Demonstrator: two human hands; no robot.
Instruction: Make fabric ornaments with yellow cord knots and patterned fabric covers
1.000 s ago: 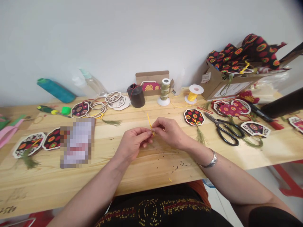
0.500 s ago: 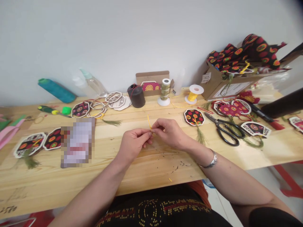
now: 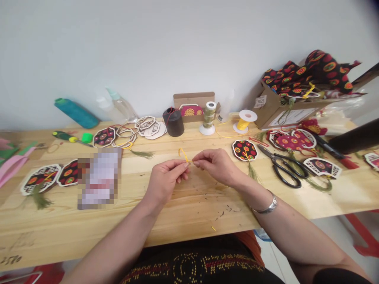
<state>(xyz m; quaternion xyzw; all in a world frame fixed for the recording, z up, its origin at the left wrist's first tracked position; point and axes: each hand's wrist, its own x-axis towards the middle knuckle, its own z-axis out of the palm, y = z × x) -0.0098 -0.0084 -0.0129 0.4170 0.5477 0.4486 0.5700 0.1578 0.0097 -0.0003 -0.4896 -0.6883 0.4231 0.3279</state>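
Observation:
A short length of yellow cord [image 3: 182, 153] is pinched between my two hands over the middle of the table. Its free end sticks up and bends to the left above the fingertips. My left hand [image 3: 168, 176] grips it between thumb and forefinger, the other fingers curled beneath. My right hand [image 3: 213, 165] pinches the cord's other side, a small gap from the left fingertips. Right of my right hand lies an octagonal patterned pendant [image 3: 244, 150] with a green tassel, and beyond it black-handled scissors [image 3: 286, 167].
Along the wall stand a black thread spool [image 3: 173, 123], a green thread spool [image 3: 209, 118] and a yellow cord spool [image 3: 245, 121]. A cardboard box [image 3: 271, 108] with patterned cloth sits back right. More pendants [image 3: 41, 179] lie left; dark scraps [image 3: 224, 213] lie near the front edge.
My right fingertips have drawn slightly away from the left ones, with cord now showing between them. The cord's upright end has bent over to the left. The view has shifted a little.

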